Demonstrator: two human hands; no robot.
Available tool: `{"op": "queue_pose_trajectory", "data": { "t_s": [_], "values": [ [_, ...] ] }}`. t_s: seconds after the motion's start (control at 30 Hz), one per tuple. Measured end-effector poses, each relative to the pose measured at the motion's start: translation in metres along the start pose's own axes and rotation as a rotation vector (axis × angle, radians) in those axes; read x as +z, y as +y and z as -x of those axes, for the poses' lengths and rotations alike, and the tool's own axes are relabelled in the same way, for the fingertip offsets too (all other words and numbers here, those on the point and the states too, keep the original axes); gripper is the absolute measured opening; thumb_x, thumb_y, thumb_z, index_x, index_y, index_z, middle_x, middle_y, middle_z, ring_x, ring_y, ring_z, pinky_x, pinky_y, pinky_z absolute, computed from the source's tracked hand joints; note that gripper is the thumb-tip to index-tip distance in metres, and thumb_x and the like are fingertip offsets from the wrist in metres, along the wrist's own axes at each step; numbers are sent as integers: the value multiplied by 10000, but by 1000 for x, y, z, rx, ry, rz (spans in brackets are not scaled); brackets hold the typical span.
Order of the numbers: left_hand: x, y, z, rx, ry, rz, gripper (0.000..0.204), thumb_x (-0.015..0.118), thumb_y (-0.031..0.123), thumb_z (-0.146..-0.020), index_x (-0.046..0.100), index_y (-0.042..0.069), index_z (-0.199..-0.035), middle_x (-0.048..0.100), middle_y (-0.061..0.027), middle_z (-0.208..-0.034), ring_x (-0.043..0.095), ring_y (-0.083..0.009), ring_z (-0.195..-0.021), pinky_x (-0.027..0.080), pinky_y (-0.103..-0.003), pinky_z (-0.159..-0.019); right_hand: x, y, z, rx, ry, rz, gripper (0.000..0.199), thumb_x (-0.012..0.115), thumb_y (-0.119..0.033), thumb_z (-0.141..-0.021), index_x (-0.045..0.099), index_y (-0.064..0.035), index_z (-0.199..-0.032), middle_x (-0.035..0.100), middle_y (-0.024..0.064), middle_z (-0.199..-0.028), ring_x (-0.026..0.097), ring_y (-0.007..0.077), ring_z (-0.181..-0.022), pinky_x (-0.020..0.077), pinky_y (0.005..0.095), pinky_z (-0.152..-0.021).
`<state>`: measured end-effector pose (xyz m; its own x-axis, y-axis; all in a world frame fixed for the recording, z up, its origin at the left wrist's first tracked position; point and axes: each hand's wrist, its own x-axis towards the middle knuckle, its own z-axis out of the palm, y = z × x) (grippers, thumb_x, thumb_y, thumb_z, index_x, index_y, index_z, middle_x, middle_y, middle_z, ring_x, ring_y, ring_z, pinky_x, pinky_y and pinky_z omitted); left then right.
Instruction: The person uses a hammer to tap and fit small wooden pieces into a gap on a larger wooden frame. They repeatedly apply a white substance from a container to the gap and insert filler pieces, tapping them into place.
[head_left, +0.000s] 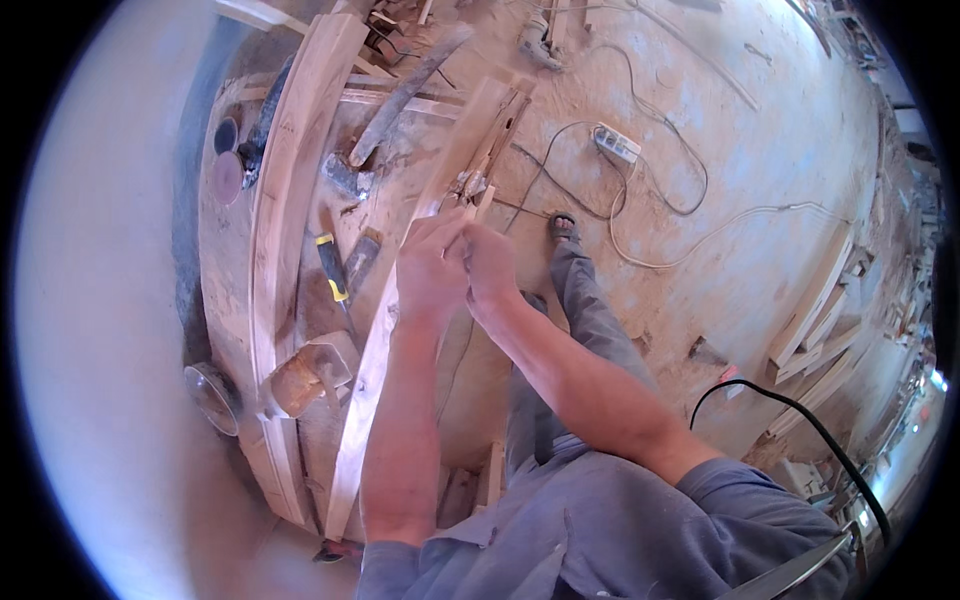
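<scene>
My left hand (pixel 428 265) and my right hand (pixel 490 258) are closed and pressed together over a long wooden beam (pixel 470 125). Whatever they grip is hidden by the fingers. Just past the knuckles a thin strip of pale wood (pixel 486 204) sticks up; I cannot tell whether it is held. Wood chips (pixel 466 186) lie around a rough slot in the beam there. Left of my hands rest a yellow-and-black handled tool (pixel 331 268) and a dark-handled tool (pixel 363 260). Farther off lies a hammer-like tool (pixel 405 100) with a long wooden handle and a metal head.
A second long beam (pixel 290 170) runs along the left, with a wood block (pixel 296 385) by its near end. Abrasive-looking discs (pixel 229 178) and a round dish (pixel 213 398) sit beyond it. To the right, a power strip (pixel 617 143) trails cords; stacked boards (pixel 815 315) lie farther right.
</scene>
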<state>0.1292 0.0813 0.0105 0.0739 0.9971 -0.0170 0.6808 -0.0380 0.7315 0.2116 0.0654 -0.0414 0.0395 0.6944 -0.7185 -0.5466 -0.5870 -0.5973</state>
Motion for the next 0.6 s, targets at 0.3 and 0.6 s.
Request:
{"op": "queue_pose_trajectory", "data": {
  "t_s": [0.3, 0.6],
  "values": [
    [7, 2, -3, -191, -12, 96, 252, 661, -49, -874, 753, -10, -1106, 745, -159, -1161, 701, -307, -1086, 555, -371, -960, 9, -8, 3, 147, 78, -471, 221, 581, -121, -923, 663, -46, -732, 599, 1, -675, 528, 84, -584, 375, 302, -500],
    [14, 11, 13, -129, 39, -1, 283, 659, -59, -916, 710, -50, -1195, 709, -131, -1155, 695, -212, -983, 559, -311, -882, -11, -8, 2, 150, -36, -445, 215, 625, -142, -859, 642, -33, -675, 568, 32, -636, 519, 105, -553, 376, 305, -485]
  ]
}}
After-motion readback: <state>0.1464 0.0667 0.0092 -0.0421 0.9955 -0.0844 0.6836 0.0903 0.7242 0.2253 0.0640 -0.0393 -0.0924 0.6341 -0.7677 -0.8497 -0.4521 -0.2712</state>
